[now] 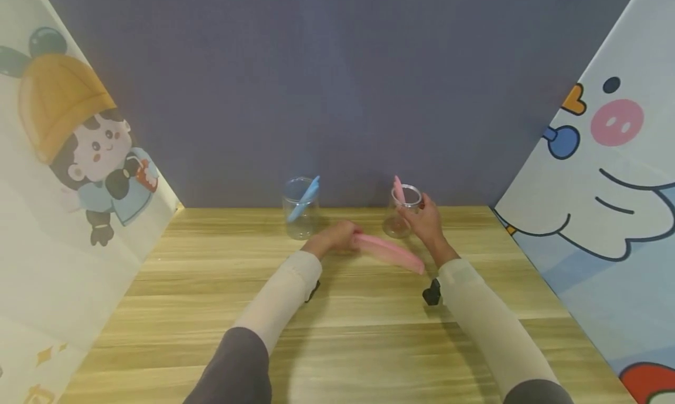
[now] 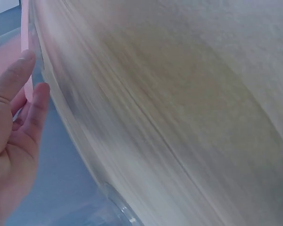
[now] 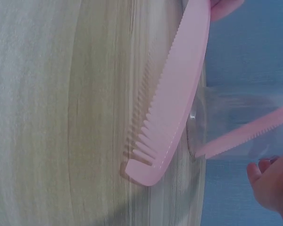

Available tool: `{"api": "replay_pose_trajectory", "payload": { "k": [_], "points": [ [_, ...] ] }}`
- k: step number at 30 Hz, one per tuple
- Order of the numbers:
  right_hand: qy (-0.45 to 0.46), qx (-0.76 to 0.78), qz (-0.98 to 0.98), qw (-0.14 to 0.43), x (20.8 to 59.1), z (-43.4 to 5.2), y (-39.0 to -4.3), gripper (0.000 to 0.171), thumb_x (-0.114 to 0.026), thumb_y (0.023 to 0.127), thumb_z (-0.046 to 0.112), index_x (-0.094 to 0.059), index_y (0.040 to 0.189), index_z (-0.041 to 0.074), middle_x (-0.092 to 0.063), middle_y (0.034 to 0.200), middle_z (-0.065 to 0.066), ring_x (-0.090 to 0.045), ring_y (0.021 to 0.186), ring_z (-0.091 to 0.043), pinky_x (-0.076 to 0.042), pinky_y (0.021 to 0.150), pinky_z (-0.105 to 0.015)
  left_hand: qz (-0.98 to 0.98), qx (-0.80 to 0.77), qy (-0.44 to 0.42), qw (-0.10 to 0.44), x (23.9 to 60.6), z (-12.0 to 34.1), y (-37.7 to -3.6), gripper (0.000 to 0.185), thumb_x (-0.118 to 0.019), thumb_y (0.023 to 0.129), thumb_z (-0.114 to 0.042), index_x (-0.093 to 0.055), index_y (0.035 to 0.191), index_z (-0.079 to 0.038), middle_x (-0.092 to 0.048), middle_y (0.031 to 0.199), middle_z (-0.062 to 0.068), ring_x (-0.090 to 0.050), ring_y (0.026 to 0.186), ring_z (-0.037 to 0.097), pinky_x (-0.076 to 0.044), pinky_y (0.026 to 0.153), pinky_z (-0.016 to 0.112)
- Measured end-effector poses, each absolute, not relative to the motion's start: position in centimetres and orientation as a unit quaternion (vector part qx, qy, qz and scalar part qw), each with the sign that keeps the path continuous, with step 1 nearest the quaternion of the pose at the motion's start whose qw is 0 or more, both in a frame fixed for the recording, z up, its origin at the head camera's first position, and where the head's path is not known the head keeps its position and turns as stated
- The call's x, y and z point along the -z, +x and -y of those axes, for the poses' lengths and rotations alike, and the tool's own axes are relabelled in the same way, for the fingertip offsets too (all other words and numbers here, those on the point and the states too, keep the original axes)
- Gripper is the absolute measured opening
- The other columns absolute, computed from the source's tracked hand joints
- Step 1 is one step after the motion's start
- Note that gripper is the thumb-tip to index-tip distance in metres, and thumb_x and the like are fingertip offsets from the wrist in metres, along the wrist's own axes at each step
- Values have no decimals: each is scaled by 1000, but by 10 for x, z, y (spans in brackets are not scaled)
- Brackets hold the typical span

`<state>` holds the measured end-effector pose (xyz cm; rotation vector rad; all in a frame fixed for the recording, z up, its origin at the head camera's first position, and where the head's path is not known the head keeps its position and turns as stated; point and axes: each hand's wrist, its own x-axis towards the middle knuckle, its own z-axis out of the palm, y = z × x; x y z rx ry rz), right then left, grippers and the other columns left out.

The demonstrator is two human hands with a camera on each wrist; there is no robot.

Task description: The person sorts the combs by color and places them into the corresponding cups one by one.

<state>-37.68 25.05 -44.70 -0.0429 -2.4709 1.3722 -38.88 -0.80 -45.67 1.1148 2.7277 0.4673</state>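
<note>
My left hand (image 1: 336, 235) pinches one end of a pink comb (image 1: 389, 252), which slants toward the right just above the wooden tabletop. In the right wrist view this comb (image 3: 179, 89) shows its teeth facing the table. My right hand (image 1: 428, 223) grips a clear jar (image 1: 392, 226) near its rim, thumb in front and fingers at the far right side. Inside that jar leans another pink comb (image 3: 245, 131). To the left stands a second clear jar (image 1: 301, 232), with a blue comb (image 1: 304, 200) tilted in it, its top above the rim.
A grey-blue panel (image 1: 337, 88) rises directly behind both jars at the back edge of the wooden table (image 1: 358, 345). Cartoon-printed walls (image 1: 42, 228) flank the table on both sides.
</note>
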Motion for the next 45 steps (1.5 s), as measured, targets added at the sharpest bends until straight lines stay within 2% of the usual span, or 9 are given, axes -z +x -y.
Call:
{"api": "replay_pose_trajectory", "payload": {
  "k": [5, 13, 18, 21, 25, 37, 45],
  "points": [
    [-16, -477, 864, 161, 447, -250, -378, 80, -77, 90, 30, -39, 150, -8, -49, 146, -32, -50, 131, -46, -44, 112, -58, -906, -217, 352, 93, 456, 15, -389, 43, -84, 84, -21, -72, 123, -8, -73, 102, 3, -60, 87, 13, -56, 87, 31],
    [-21, -479, 863, 163, 448, -250, -378, 81, -78, 89, 31, -41, 149, -7, -51, 144, -32, -51, 130, -45, -46, 111, -57, -903, -258, 335, 72, 454, 22, -393, 42, -81, 85, -18, -71, 124, -5, -74, 119, 10, -67, 103, 19, -58, 95, 32],
    [-26, -471, 868, 156, 448, -249, -377, 81, -77, 90, 31, -38, 151, -7, -50, 145, -32, -50, 131, -46, -44, 113, -58, -900, -276, 331, 63, 449, 24, -395, 44, -82, 85, -20, -71, 125, -4, -75, 117, 11, -68, 102, 20, -57, 94, 31],
    [-28, -472, 868, 154, 447, -250, -376, 81, -77, 90, 30, -39, 150, -7, -50, 146, -32, -50, 132, -46, -44, 113, -58, -890, -308, 330, 61, 446, 26, -395, 47, -83, 83, -19, -71, 125, -3, -77, 111, 12, -66, 94, 17, -57, 86, 26],
    [-24, -467, 870, 159, 447, -250, -377, 78, -77, 89, 30, -42, 148, -8, -52, 145, -32, -52, 132, -47, -45, 113, -58, -875, -348, 331, 57, 441, 29, -396, 48, -83, 82, -18, -71, 125, -2, -77, 113, 13, -64, 91, 13, -55, 81, 20],
    [-30, -452, 875, 170, 449, -251, -378, 76, -78, 88, 32, -47, 145, -7, -57, 139, -32, -55, 127, -46, -48, 108, -58, -863, -409, 292, 47, 430, 45, -395, 46, -85, 82, -16, -73, 124, -3, -75, 118, 13, -67, 98, 15, -56, 84, 22],
    [-29, -458, 873, 163, 448, -252, -377, 77, -78, 89, 33, -46, 147, -5, -57, 139, -31, -54, 128, -45, -47, 109, -58, -858, -428, 278, 51, 415, 54, -392, 50, -87, 80, -17, -71, 126, -4, -77, 112, 11, -68, 94, 14, -56, 77, 20]
  ]
}}
